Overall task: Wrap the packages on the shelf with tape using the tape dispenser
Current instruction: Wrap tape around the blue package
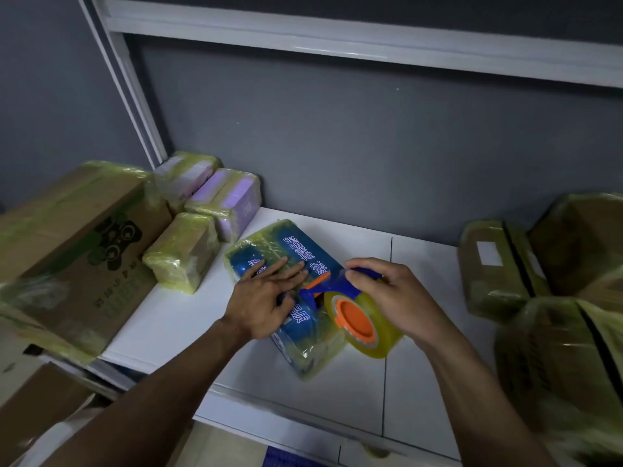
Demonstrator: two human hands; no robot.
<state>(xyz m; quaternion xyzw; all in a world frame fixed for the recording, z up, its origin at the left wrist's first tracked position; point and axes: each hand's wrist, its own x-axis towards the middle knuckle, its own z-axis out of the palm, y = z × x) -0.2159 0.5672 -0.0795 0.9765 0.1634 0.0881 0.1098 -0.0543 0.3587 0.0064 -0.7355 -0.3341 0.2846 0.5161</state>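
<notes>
Pressing flat on the blue package [303, 246], the left hand [266, 298] lies with its fingers straight and slightly spread, pointing toward 1 o'clock across the white printed characters. The package is sheathed in yellowish tape film. It lies slantwise near the middle of the white shelf [421, 382], its long axis running from 11 o'clock to 5 o'clock.

At 3 o'clock from the left hand, the right hand [394, 294] curls around the tape dispenser [337, 288], thumb and fingers closed over its blue frame. The dispenser rests against the package's right side, and its orange front piece sits just beside the left fingertips. Its tape roll [384, 335], clear with a yellow tint, turns on an orange hub.

At 9 o'clock from the package stands a small taped box [183, 252], with a large cardboard box [84, 230] bearing a printed cartoon just beyond it. At 11 o'clock, two purple packages [229, 200] sit against the grey wall [337, 146]. At 3 o'clock, well apart, brown wrapped parcels [495, 264] are piled together.
</notes>
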